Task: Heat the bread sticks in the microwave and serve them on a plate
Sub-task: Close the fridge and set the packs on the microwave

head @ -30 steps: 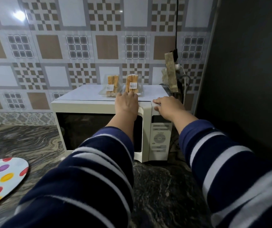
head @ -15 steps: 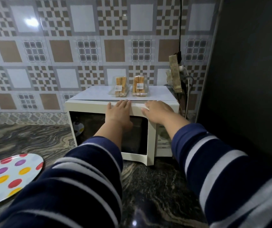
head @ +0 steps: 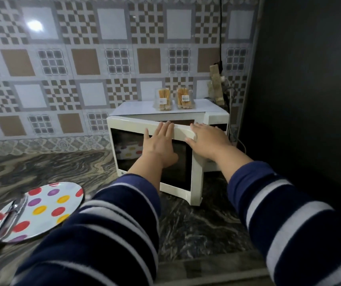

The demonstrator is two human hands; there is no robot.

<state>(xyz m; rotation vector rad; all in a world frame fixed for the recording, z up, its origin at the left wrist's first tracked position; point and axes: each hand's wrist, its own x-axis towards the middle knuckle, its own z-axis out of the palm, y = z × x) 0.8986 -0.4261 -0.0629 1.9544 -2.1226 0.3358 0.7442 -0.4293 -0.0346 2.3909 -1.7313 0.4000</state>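
A white microwave (head: 217, 115) stands on the counter against the tiled wall, its door (head: 182, 182) swung partly outward toward me. My left hand (head: 159, 145) lies flat on the door's front with straight fingers reaching its top edge. My right hand (head: 206, 139) rests on the door's top right corner, fingers spread. Two clear packs of bread sticks (head: 163, 99) (head: 184, 98) stand upright on top of the microwave at the back. A white plate with coloured dots (head: 47, 205) lies on the counter at the left.
Metal cutlery (head: 6, 221) lies across the plate's left side. A cable and a brown strip (head: 216, 85) hang at the wall beside the microwave. A dark panel (head: 310, 100) closes off the right side. The counter (head: 41, 168) is dark marbled stone.
The microwave door has swung further open toward me, both hands riding along on it. The view has pulled back, so more of the plate and its cutlery shows.
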